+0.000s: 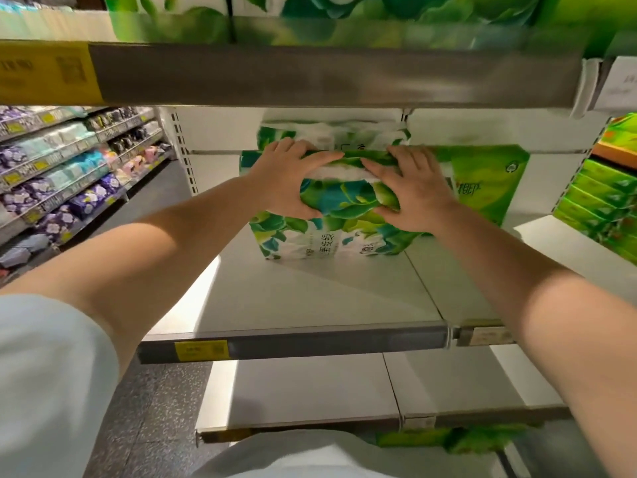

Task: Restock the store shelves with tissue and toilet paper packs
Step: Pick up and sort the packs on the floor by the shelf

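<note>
A green and white leaf-printed toilet paper pack [344, 201] stands on the white middle shelf [310, 298], toward the back. My left hand [293, 177] grips its upper left side, fingers over the top edge and thumb on the front. My right hand [410, 191] grips its upper right side the same way. Behind it another leaf-printed pack [331, 136] shows above the held one. A plain green pack [482, 181] stands right beside it.
The shelf above [310, 77] hangs low over my hands and carries more green packs [379, 8]. A lower shelf [310, 391] lies beneath. Stacked green boxes [599, 201] fill the right bay. An aisle with purple and pastel packs [69, 181] runs off left.
</note>
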